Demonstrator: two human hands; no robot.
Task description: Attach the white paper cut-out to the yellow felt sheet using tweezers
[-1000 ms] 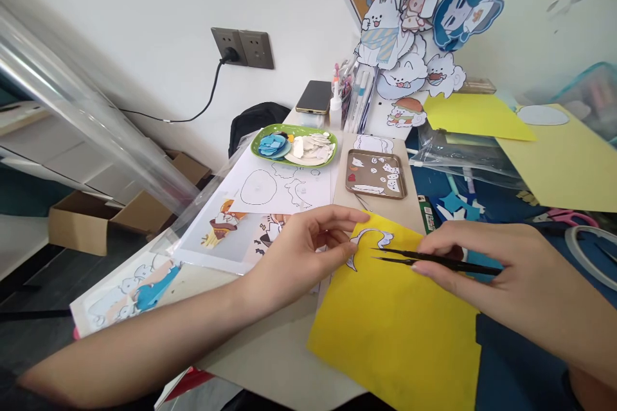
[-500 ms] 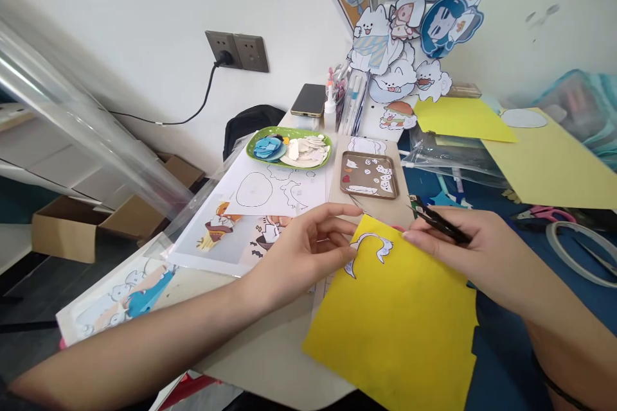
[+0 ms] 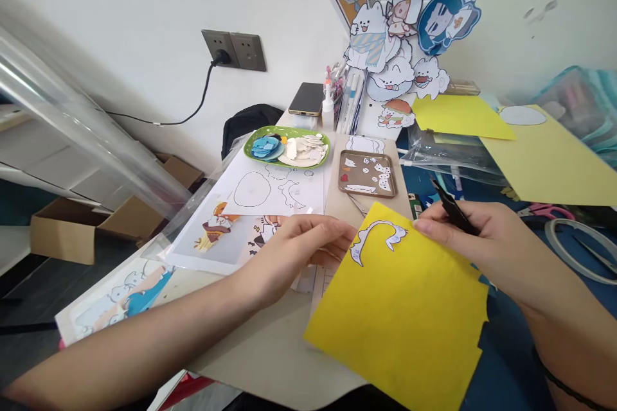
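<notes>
Apparently the bright yellow, roughly rectangular sheet of paper (image 3: 400, 314) is held tilted above the worktop (image 3: 270, 353) so that its upper face, with a white curving paper shape (image 3: 357, 250) lying near the top edge, is turned toward the person. The right hand (image 3: 446, 221) pinches the sheet's upper right edge between thumb and bent fingers, and the same grip holds slender black tweezers (image 3: 457, 212), tips pointing away, presumably tucked there to leave the thumb free for the paper. The left hand (image 3: 321, 241) is loosely open at the upper left edge, fingers slightly curled and partly hidden behind the sheet; whether they touch it cannot be told. Beyond the sheet, the green rounded dish (image 3: 247, 153) keeps blue pieces (image 3: 265, 148) on its left and white pieces (image 3: 306, 151) on its right, likely sorted by colour. A brown rectangular tray (image 3: 357, 176) seems to gather smaller cut pieces so none stray.

By count: one pair of tweezers, one curved shape on the sheet, one dish, one tray, one white ring-shaped roll (image 3: 551, 241) at the right. The dish's pieces overlap too much to number.
</notes>
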